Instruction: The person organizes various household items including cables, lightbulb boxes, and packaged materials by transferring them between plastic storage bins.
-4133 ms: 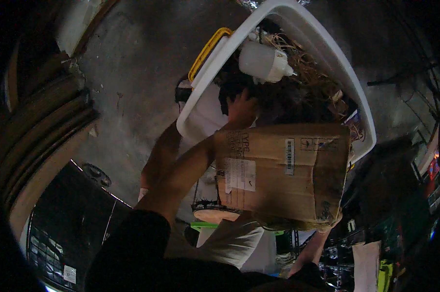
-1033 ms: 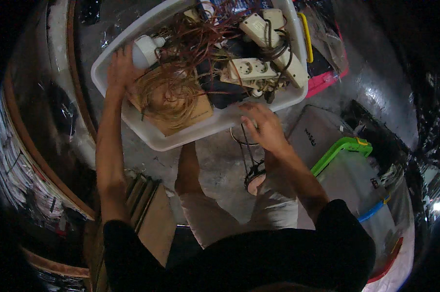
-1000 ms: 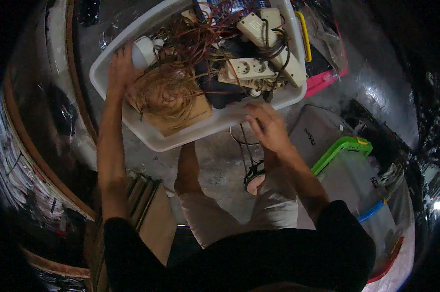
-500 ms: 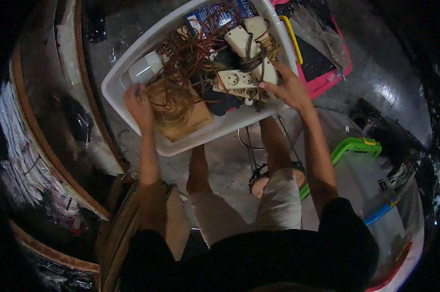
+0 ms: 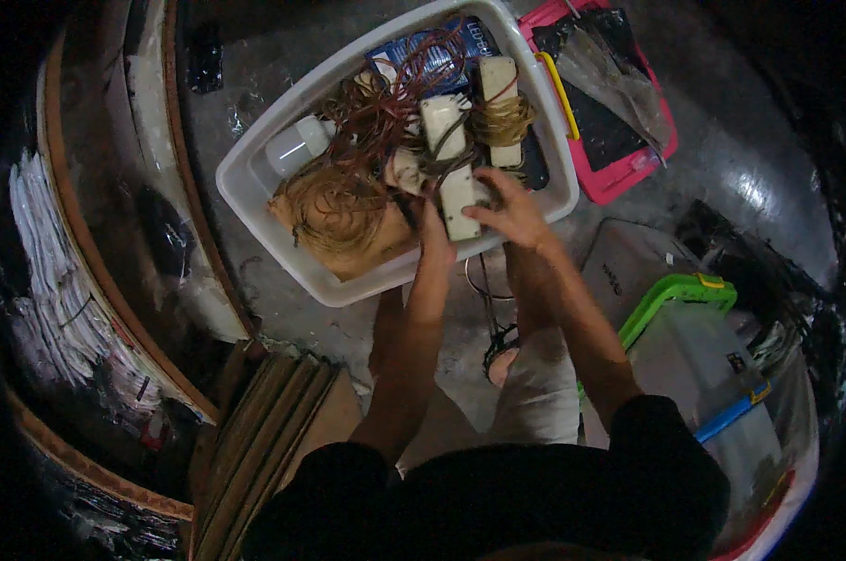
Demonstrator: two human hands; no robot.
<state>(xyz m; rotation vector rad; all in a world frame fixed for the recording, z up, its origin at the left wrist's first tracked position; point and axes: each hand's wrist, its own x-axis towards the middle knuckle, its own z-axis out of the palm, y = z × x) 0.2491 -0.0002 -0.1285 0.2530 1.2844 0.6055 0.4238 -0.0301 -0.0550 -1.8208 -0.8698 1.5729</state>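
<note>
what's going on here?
A person has both hands over a white bin. The left hand and right hand are on either side of a long off-white block, apparently a power strip, with dark cord around it; how firmly it's gripped isn't clear. Also in the bin: a white bulb, reddish wires, a blue package and a tan wire coil on cardboard.

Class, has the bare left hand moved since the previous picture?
Yes: the left hand moved rightward across the white plastic tub, to beside a long cream block.
</note>
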